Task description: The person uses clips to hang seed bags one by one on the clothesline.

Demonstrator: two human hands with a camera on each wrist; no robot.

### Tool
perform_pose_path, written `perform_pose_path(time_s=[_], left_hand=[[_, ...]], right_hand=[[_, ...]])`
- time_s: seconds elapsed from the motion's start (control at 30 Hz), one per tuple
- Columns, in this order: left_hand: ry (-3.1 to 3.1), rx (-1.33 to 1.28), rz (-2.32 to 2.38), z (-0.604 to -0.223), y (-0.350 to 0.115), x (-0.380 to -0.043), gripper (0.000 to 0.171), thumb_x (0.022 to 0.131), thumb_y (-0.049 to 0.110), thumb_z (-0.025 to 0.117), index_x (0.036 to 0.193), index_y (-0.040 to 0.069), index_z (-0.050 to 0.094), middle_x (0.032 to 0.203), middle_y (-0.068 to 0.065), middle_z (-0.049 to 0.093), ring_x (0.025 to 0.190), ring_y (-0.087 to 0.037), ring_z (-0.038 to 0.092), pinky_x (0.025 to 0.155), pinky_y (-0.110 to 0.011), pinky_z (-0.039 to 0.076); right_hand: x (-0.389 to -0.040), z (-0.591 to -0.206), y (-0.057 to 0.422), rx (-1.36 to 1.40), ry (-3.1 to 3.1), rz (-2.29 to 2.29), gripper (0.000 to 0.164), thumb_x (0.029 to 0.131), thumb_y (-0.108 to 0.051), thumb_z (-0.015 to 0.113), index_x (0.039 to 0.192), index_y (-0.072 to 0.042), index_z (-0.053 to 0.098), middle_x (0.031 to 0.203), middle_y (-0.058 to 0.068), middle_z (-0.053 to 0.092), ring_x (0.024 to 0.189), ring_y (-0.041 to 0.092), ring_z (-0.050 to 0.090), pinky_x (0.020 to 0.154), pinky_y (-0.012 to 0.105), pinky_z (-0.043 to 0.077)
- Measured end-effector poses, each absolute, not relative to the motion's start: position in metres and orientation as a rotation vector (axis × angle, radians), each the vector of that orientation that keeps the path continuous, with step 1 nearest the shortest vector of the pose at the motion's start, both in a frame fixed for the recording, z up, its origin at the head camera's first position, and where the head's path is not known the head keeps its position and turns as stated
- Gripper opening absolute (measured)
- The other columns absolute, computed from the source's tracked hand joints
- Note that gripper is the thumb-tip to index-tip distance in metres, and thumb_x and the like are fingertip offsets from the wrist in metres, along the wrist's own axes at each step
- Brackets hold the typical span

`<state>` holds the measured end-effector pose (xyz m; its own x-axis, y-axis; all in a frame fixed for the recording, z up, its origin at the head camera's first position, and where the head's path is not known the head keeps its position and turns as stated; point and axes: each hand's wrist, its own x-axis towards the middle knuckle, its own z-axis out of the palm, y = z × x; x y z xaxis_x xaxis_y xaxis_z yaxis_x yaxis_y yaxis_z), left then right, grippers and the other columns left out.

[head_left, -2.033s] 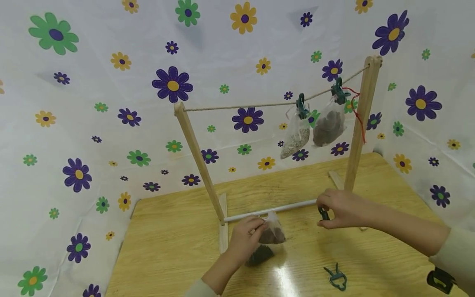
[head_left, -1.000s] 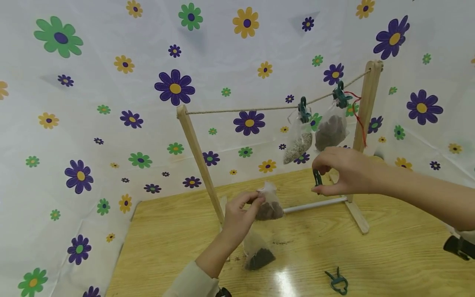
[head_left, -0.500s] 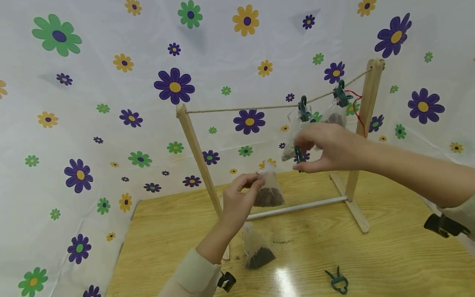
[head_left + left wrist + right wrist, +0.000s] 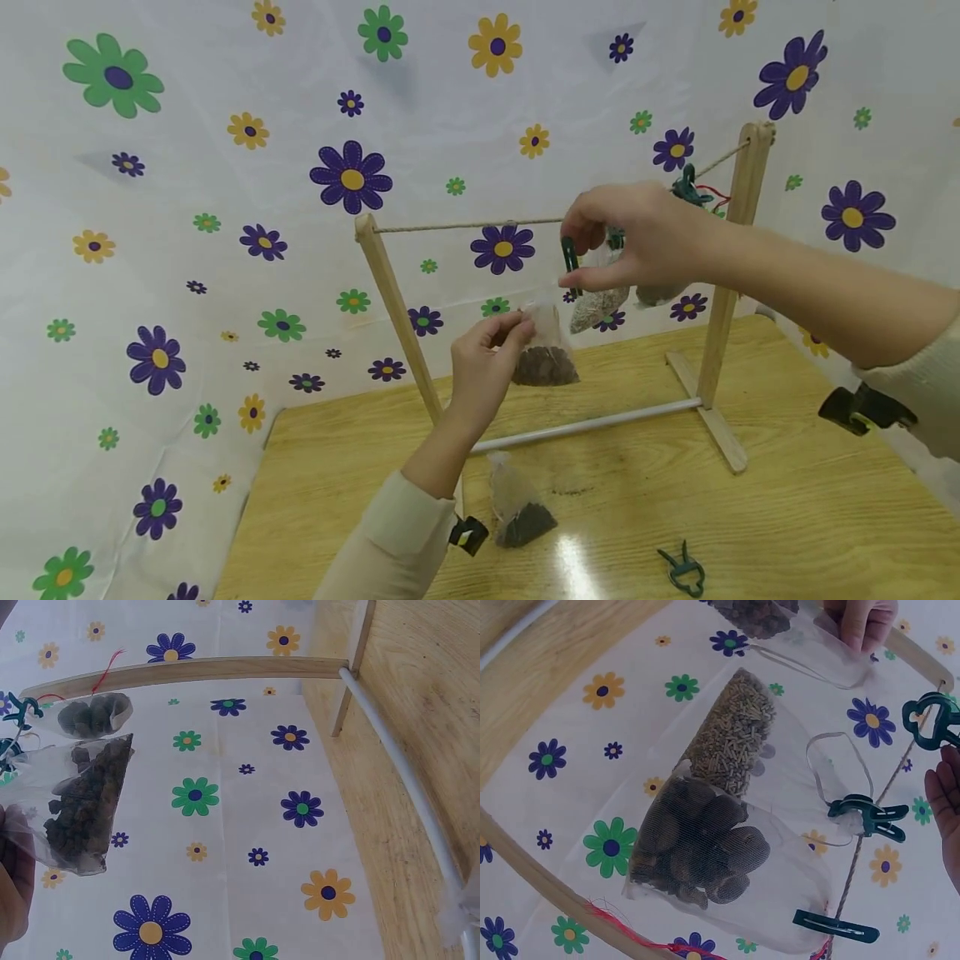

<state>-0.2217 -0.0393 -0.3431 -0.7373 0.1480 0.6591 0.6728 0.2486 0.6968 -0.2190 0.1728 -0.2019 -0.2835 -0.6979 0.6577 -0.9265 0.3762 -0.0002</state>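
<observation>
My left hand (image 4: 480, 371) pinches the top of a sheer drawstring bag (image 4: 546, 365) with dark brown chunks in its bottom. The bag hangs in the air, below a rope (image 4: 465, 225) strung between two wooden posts. To its upper right, my right hand (image 4: 645, 233) holds a dark green garden clip (image 4: 571, 265) between thumb and fingers, close to the rope. Behind that hand, two filled bags hang clipped to the rope: one with pale pellets (image 4: 731, 735), one with round brown pieces (image 4: 701, 847). The right wrist view shows their green clips (image 4: 866, 815).
On the wooden table (image 4: 337, 475) lies another sheer bag (image 4: 525, 521) with black contents. A loose green clip (image 4: 684, 569) lies near the front. A pale tube (image 4: 592, 425) joins the wooden posts (image 4: 731, 275) low down. Red string (image 4: 630, 930) hangs by the right post.
My left hand has raised the bag of brown chunks from near the table toward the rope. My right hand has carried its clip up and to the left, now partly covering the hanging bags.
</observation>
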Motion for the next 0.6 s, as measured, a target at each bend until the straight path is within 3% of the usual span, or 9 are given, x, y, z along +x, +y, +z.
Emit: perform_pose_path(time_s=[0.13,0.4,0.6], left_hand=[[-2.07,-0.727,-1.518,-0.337,-0.037,-0.228,0.023,0.087,0.024,0.061,0.094,0.003,0.068,0.079,-0.008,0.069,0.068,-0.013,0.062,0.057,-0.019,0.047],[-2.03,-0.712,-1.543,-0.324,-0.03,-0.242,0.024,0.088,0.022,0.059,0.098,0.001,0.068,0.083,-0.012,0.069,0.074,-0.016,0.065,0.064,-0.021,0.051],[-2.036,-0.683,-1.621,-0.319,-0.027,-0.247,0.026,0.089,0.022,0.058,0.101,0.001,0.067,0.088,-0.012,0.068,0.079,-0.017,0.065,0.071,-0.023,0.053]], right_hand=[[-0.226,-0.195,0.167,1.349,-2.098,0.527,0.031,0.066,-0.015,0.08,0.085,0.0,0.06,0.075,0.004,0.061,0.066,0.008,0.055,0.061,0.017,0.046],[-0.237,-0.18,0.157,1.216,-2.161,0.607,0.015,0.079,-0.01,0.069,0.086,-0.001,0.06,0.072,0.002,0.065,0.065,0.009,0.058,0.059,0.012,0.042],[-0.241,-0.172,0.153,1.053,-2.273,0.701,0.012,0.086,-0.017,0.062,0.087,-0.004,0.062,0.079,0.001,0.066,0.067,0.008,0.056,0.06,0.015,0.04]])
